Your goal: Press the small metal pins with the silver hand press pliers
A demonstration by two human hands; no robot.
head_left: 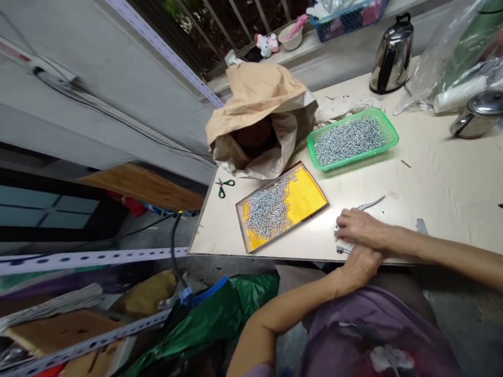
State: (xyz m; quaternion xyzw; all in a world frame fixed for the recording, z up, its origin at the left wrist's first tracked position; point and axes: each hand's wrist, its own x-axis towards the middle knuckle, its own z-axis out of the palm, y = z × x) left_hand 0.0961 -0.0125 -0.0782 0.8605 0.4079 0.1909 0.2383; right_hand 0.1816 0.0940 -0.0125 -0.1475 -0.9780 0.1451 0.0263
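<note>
I see the left hand [362,268] and right hand [359,228] together, touching, one small metal piece [344,250] showing just beside them at nine o'clock; their grip I can't tell. At ten, one shallow rectangular tray [308,193] holds slim silvery rods [267,212] beyond counting; at twelve, one green plastic basket [393,137] holds more.

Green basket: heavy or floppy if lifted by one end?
The green basket is probably heavy for its size, judging by the many metal pieces in it. Its thin-looking plastic walls might flex. The pieces lie loose, so tilting would likely slide them downhill.
</note>
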